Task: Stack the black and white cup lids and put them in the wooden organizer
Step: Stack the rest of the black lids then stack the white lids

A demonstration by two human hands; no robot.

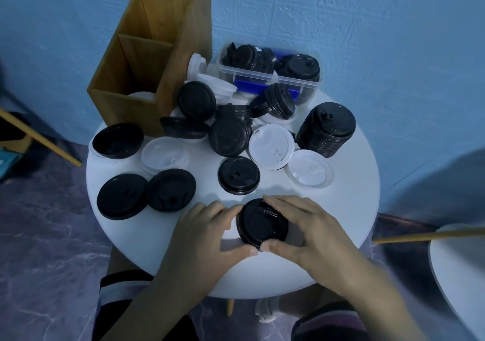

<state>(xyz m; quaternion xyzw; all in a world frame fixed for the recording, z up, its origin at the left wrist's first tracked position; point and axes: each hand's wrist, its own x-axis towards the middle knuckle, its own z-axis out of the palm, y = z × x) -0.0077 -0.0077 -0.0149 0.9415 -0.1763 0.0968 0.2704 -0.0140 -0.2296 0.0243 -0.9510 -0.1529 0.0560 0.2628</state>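
- Head view: my left hand [207, 231] and right hand [301, 225] both pinch a black lid [261, 226] by its rim, low over the white table's [341, 209] near edge.
- I'd keep the rim level and press evenly so it nests; the wooden organizer [118, 104] stands far left.

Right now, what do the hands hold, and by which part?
A black lid, by its rim: left hand on its left side, right hand on its right.
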